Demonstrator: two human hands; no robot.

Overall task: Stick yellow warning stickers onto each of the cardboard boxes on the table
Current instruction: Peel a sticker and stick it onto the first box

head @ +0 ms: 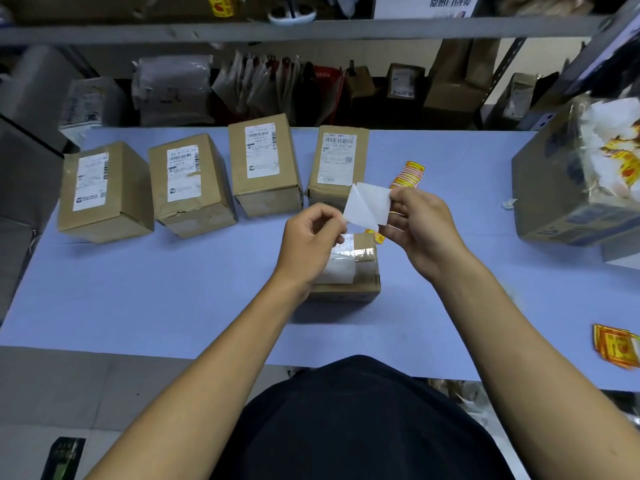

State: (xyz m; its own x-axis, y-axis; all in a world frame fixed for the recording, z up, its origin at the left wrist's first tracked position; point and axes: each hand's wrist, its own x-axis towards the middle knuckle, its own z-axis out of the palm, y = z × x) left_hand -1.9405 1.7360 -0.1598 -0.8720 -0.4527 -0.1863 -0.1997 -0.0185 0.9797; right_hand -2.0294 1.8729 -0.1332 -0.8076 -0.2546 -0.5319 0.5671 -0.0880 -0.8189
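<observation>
We are holding a sticker sheet [367, 205] up between both hands, above the small box [349, 268] lying nearest us on the blue table [173, 289]. Our left hand [311, 242] is pinching one edge of the sheet with curled fingers, and our right hand [420, 226] is gripping the other side, its fingertips [394, 197] clamped on the upper corner. Only the white back is facing us, and a corner is lifting, so we are judging this to be the peel. To do it well, we are wanting a slow pull at a shallow angle, keeping the sticker flat so it is not curling onto itself, then laying it on bare cardboard beside the shipping label, not over the barcode

Counting: four cardboard boxes [265, 164] are standing in a row at the back, each with a white label, plus the small one in front, making five. None of the four is showing a yellow sticker on its top. Loose yellow stickers are lying in two heaps, one [408, 176] beside the fourth box and one [614, 345] at the right edge. A large carton [554, 188] of scraps is sitting on the right
</observation>
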